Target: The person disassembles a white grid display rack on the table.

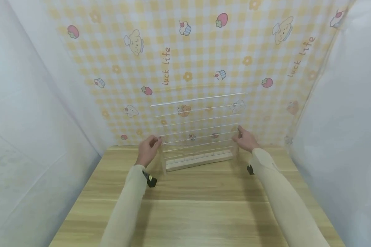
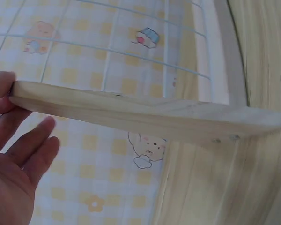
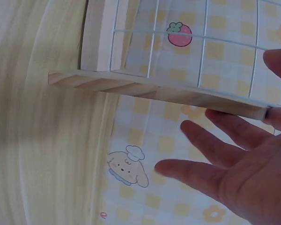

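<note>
A rack with a white wire grid [image 1: 199, 99] and a pale wooden base bar [image 1: 201, 162] stands at the table's back. In the head view, my left hand [image 1: 148, 149] is at the upper end of the left wooden side panel [image 1: 163, 161]. The left wrist view shows thumb and index finger pinching the end of that panel [image 2: 145, 108], other fingers loose. At the other side is my right hand [image 1: 246, 140]. In the right wrist view, its index finger touches the end of the right panel [image 3: 178, 96]; the thumb is apart from it and the other fingers are extended.
Beneath the rack lies a wood-grain table [image 1: 204, 212]. A yellow checked cloth [image 1: 204, 61] with cartoon prints hangs close behind it. White sheets flank the table on the left [image 1: 34, 120] and right [image 1: 343, 120].
</note>
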The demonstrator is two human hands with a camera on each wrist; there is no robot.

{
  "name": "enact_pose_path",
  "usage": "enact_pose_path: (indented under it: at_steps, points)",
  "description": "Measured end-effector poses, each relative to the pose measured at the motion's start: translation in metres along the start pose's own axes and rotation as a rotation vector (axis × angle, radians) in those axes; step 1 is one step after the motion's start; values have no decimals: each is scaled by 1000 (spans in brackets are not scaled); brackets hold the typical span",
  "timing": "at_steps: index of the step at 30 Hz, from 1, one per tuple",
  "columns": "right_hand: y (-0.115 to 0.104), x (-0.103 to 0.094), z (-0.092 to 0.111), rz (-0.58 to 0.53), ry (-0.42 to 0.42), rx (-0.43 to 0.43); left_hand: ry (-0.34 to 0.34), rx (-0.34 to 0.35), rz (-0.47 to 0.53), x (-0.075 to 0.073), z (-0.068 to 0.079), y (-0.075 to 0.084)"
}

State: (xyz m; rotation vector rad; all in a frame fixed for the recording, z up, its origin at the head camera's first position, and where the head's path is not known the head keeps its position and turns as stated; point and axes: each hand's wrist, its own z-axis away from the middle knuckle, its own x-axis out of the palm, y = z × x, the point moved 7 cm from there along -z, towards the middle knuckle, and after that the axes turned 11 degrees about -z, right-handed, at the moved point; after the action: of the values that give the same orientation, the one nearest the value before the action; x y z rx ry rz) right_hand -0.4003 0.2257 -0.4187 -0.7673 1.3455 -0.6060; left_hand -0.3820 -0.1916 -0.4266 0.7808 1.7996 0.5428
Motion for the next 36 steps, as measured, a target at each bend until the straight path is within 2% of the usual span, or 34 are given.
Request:
enact_pose_path:
  at_steps: [2,5,9,16,21,23,26,28,31,36]
  points:
    - [-4,3,-3,16,-21,-18,-10,-32,43,-4,14,-4]
    - [-10,9,-7,44,-39,-46,-21,-121,139,-7,38,-10]
    - [-12,16,-11,48,-52,-31,-4,-192,222,-5,68,-9]
    - [-6,28,-21,51,-69,-3,99,-187,250,-1,118,14]
    - [-12,37,-22,48,-63,-29,138,-153,266,2,139,28]
    - [-17,39,-21,65,-5,-58,145,-145,275,2,142,29]
    - [-21,43,-14,38,145,-84,154,-150,293,1,144,30]
    - [-22,47,-8,-31,253,-83,158,-154,301,0,145,29]
    - [-25,58,2,-214,357,-107,166,-156,302,-2,146,27]
    - [-42,74,14,-380,486,-286,181,-149,298,-5,147,26]
